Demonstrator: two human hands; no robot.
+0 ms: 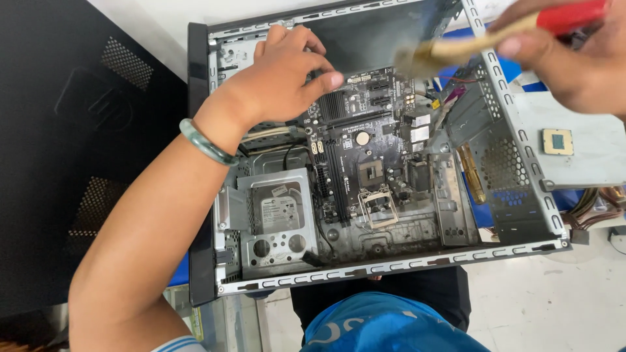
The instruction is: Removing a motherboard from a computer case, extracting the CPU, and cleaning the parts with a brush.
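An open grey computer case [391, 266] lies on its side in front of me. Inside sits a dark motherboard [365, 140] with an open processor socket [373, 173]. My left hand [277, 81] rests on the case's upper left part, fingers spread over the board's edge, a green bangle on the wrist. My right hand [574, 55] at the top right grips a red-handled paintbrush [456, 51]. Its bristles hang over the board's upper right area.
A hard drive [280, 208] sits in a metal bracket at the case's lower left. A loose processor chip [558, 141] lies on a grey metal plate to the right. A black side panel [78, 150] covers the left. Cables trail at the far right.
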